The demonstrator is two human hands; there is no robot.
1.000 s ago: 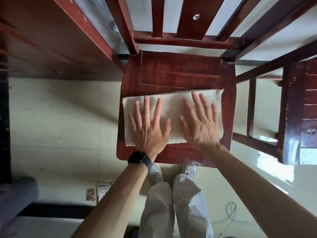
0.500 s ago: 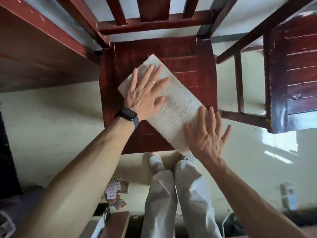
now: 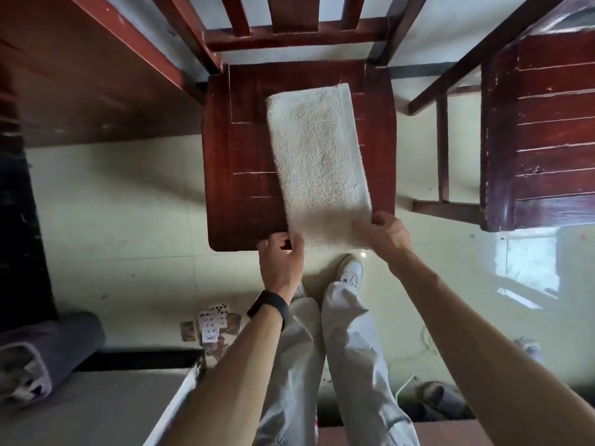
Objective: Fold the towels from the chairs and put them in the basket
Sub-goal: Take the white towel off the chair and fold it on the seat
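Towel (image 3: 317,156): near end gripped by both hands. Left hand (image 3: 280,262): fingers curled under near-left corner, thumb on top, pinching cloth right at front edge of chair seat (image 3: 244,188). Right hand (image 3: 384,235): curled round near-right corner, thumb over cloth, back of hand up. Black wristband (image 3: 269,307) on left wrist; both forearms bare.

Folded into long narrow strip, off-white terry, flat hemmed band down right side. Lying lengthwise on seat, right of centre, slightly tilted. Far end close to backrest slats (image 3: 291,14), not touching them. Near end just past front edge of seat, blurred, so exact fold layers not readable.

Seat: dark red wood, scratched, pale lines across left part. Second chair (image 3: 547,140) of same wood to the right, well apart from towel. Dark red wooden surface (image 3: 80,75) at top left, possibly a table; cannot tell.

Below hands: pale grey trousers (image 3: 347,365), white shoe (image 3: 351,272) on glossy pale tiled floor (image 3: 112,204). Playing cards (image 3: 214,326) scattered on floor beside left forearm. Grey rolled mat (image 3: 54,342) at lower left, partly cut off by frame edge.
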